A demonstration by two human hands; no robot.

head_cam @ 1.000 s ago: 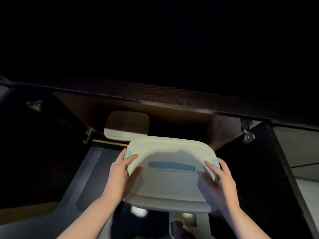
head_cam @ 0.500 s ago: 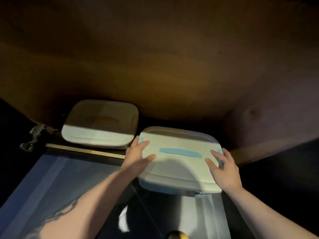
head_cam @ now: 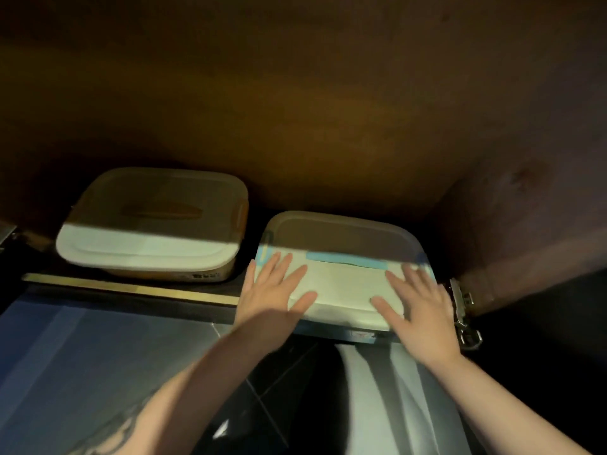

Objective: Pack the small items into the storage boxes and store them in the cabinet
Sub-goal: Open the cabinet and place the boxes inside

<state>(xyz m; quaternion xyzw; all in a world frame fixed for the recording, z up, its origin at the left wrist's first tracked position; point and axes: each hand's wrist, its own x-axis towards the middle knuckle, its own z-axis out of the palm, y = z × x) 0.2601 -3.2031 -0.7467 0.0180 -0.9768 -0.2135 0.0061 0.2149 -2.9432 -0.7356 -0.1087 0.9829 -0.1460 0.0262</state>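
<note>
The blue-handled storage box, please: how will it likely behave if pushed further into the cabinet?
The blue-handled storage box looks rigid, so it probably slides whole. It is low and wide, so unlikely to tip. Both flat hands, left hand and right hand, may slip on its smooth lid.

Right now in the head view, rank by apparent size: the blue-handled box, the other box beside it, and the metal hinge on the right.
1-2. Blue-handled box and orange-handled box: look alike; the blue one sits nearer, so no ranking.
3. Metal hinge: clearly smallest.
</note>
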